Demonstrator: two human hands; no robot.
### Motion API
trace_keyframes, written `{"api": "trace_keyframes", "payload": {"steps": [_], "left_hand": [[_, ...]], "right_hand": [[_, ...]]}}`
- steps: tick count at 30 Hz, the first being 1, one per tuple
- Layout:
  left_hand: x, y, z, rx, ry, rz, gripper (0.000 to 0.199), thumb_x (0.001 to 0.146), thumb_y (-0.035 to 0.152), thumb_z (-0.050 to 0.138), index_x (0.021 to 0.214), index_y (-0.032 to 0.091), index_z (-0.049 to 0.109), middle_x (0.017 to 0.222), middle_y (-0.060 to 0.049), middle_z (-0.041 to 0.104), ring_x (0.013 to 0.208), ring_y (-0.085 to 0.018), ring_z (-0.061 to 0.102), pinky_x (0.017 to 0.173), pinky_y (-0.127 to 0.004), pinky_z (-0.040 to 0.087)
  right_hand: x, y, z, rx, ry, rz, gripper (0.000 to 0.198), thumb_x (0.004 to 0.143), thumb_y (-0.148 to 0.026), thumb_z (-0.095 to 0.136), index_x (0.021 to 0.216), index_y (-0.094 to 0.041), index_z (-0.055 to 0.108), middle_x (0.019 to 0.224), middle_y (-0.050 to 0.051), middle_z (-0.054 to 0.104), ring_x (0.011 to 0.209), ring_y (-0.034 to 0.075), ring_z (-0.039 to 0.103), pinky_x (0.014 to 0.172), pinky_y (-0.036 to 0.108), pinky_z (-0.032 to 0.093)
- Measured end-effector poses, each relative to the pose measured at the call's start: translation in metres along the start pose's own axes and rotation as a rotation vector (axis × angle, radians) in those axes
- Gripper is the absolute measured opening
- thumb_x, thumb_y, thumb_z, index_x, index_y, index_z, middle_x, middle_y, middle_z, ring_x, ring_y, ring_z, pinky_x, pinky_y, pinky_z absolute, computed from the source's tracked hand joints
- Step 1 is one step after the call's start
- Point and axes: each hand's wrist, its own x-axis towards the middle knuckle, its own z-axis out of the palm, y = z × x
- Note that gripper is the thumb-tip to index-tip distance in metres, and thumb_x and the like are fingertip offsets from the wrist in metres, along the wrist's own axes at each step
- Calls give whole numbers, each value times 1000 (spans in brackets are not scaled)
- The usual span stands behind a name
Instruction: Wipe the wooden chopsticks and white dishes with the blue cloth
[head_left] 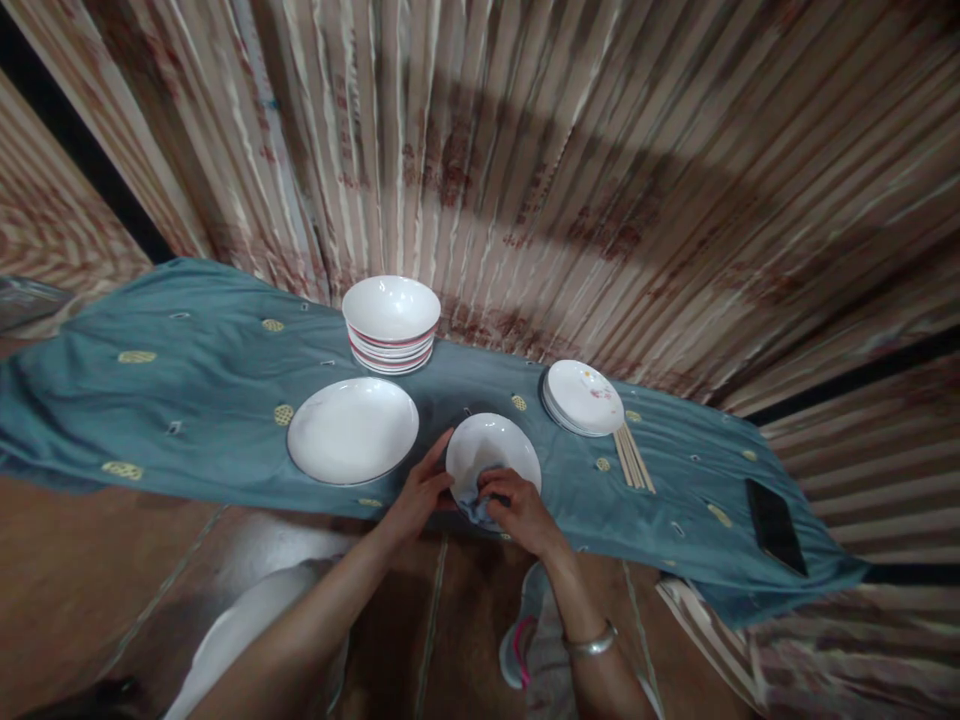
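A white bowl (489, 440) sits near the front edge of the cloth-covered table. My left hand (420, 494) grips its left rim, thumb and fingers closed on the side. Inside the bowl, my right hand (519, 508) presses a bluish-grey cloth (474, 508) against the lower wall, its fingers bunched round it. Left of the bowl lies a large white plate (352, 430). Behind that plate stands a stack of white bowls (391, 310), some with red rims. To the right is a stack of small white plates (585, 396) with a floral print.
Several light wooden chopsticks (634, 458) lie beside the small plates. A black phone (775, 526) rests near the right end of the teal patterned tablecloth (217, 400). A pleated curtain (480, 200) hangs right behind the table. Dark poles stand at both sides.
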Motion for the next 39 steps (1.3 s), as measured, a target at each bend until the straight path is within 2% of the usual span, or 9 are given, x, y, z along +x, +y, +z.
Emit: {"api": "trace_keyframes", "payload": {"steps": [5,11,16,20,23,26,30,35,39], "left_hand": [[0,2,1,4,4,-4,88,64,19,59,146,21,27,89,-4,67,68,-17,58,64,-35,53],[2,-1,-2,56,-39,30,86,67,23,61,146,24,27,103,-7,67,79,-20,60,66,-35,53],[0,0,-2,49,-60,28,86,68,23,62,146,24,26,100,-6,68,78,-19,60,67,-35,53],[-2,1,0,35,-58,19,85,68,24,63,145,25,29,102,-6,67,79,-19,59,67,-33,52],[-2,-1,1,10,-54,13,87,67,23,63,146,24,27,100,-6,66,78,-19,59,66,-33,53],[-1,-2,0,-19,-45,8,88,67,22,63,146,24,25,93,-4,65,74,-17,58,65,-33,53],[-1,-3,-2,-21,-17,3,87,66,21,63,146,22,27,83,-1,63,66,-13,54,62,-31,52],[1,-5,-4,-28,-13,11,86,66,21,62,145,22,29,81,0,62,66,-13,53,61,-29,52],[3,-7,-5,-15,-12,18,83,68,23,61,145,22,29,67,4,57,58,-12,50,57,-27,50]], "right_hand": [[-5,12,-9,-135,48,30,25,68,-6,48,61,-22,67,86,3,69,87,16,62,84,30,47],[-2,30,-16,-273,204,101,21,68,-11,49,60,-21,65,83,3,68,82,18,60,83,32,47],[5,35,-13,-260,314,62,26,74,-12,45,81,-21,69,98,5,67,95,20,59,91,35,45],[15,33,-5,-289,346,37,36,78,-11,41,102,-19,67,114,9,63,110,23,54,100,40,40],[22,28,4,-313,335,-6,40,81,-12,40,114,-17,63,123,11,58,118,24,50,105,42,36],[26,21,12,-302,298,-68,42,81,-12,41,118,-18,61,125,11,57,120,24,48,107,42,35],[22,10,16,-231,221,-94,41,80,-11,43,113,-21,64,123,8,59,119,21,50,105,40,38],[8,1,14,-105,110,-83,37,78,-10,46,104,-24,69,120,6,61,116,20,53,104,38,39],[-2,-3,12,-21,28,-71,36,75,-8,48,96,-24,72,114,5,64,111,18,56,101,36,41]]}}
